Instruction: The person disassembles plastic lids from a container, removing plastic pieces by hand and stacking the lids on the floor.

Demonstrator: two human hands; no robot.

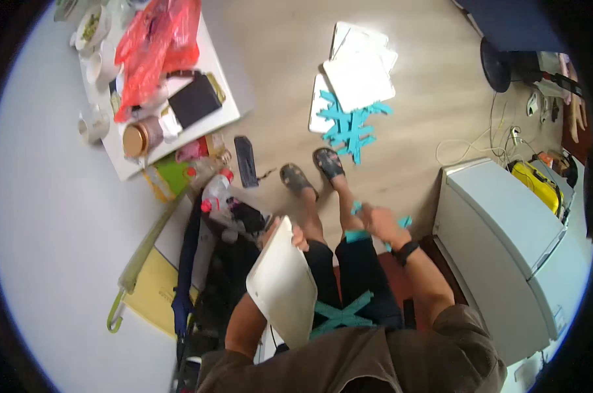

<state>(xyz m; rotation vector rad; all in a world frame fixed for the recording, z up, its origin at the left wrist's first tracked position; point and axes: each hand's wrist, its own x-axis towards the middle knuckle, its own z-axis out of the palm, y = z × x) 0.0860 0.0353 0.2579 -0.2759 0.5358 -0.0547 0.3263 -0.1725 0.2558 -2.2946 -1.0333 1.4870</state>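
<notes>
Fingers [300, 240] of left hand [271, 230] clasp white panel [280, 281]

From my distant post, I see the left fingers curled at the panel's far end; the tilted sheet runs back from them toward the brown shirt [296, 367]. To their right, the right hand [383, 224] blurs among teal strips [357, 236]; I cannot tell whether its fingers pinch them or lie loose. Crossed teal strips [344, 316] rest on the dark shorts [370, 281], nearer the body than either hand's fingers. Beyond both, stacked white panels [359, 82] and floor strips [355, 134] lie on the floor [277, 98]. My judgement: clasped at one end, the panel could swing if that grip slackens, sweeping the crossed strips off.
</notes>
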